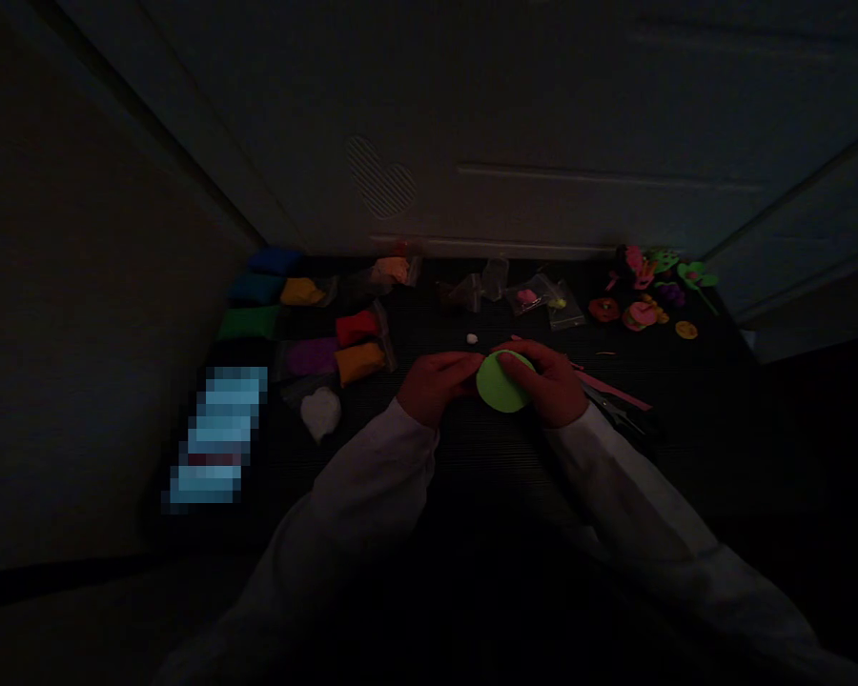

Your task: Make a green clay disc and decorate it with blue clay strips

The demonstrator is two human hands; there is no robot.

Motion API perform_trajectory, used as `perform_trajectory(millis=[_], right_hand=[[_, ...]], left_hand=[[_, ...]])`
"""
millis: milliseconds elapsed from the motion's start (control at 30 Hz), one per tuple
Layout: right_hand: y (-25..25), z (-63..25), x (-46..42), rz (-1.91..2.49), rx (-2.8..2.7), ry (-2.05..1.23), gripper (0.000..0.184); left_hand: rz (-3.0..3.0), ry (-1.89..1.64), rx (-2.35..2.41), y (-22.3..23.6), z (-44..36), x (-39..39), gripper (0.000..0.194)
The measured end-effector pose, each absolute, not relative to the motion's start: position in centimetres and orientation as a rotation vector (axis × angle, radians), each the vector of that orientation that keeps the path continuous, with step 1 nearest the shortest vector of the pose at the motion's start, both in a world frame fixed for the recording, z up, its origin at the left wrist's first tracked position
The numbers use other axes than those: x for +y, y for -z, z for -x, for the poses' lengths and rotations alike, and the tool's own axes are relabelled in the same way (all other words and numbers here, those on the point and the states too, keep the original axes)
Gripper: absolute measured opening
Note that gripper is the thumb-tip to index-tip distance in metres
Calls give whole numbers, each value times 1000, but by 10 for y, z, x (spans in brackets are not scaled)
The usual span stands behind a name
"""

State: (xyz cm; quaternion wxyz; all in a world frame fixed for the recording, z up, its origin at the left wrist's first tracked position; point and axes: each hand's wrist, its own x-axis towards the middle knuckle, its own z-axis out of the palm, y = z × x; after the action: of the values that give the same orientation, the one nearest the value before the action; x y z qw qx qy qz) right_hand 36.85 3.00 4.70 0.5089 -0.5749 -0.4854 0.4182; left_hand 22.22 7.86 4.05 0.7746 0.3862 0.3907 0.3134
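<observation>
A flat, round light-green disc (pixel 501 383) is gripped at its upper right by my right hand (pixel 547 381), thumb on its face and fingers behind. My left hand (pixel 438 384) is closed beside the disc's left edge, fingertips meeting it; whether it pinches the disc or something small is too dark to tell. Just beyond my hands lies a small white ball (pixel 472 338). To the right of my right hand are a pink strip (pixel 619 391) and a pair of scissors (pixel 619 412), lying on the dark table (pixel 415 486).
Bags of coloured clay stand at left, among them purple (pixel 313 356), red (pixel 357 328) and green (pixel 249 323), with a white lump (pixel 321 413) nearer. A lit, blurred screen (pixel 218 433) is at far left. Small clay flowers (pixel 697 276) sit back right, before a wall (pixel 543 124).
</observation>
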Motion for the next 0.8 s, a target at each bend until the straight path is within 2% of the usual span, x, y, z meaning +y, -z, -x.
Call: perform_trajectory(millis=[400,800], right_hand=[[-41,-367,32,1323,-989,-1104,23],[-40,-368,32,1354,-1073,-1032,24]], left_hand=[[-796,-745,844,-39,-223,79,25],[-747,-728,818,-40,-224,78,23]])
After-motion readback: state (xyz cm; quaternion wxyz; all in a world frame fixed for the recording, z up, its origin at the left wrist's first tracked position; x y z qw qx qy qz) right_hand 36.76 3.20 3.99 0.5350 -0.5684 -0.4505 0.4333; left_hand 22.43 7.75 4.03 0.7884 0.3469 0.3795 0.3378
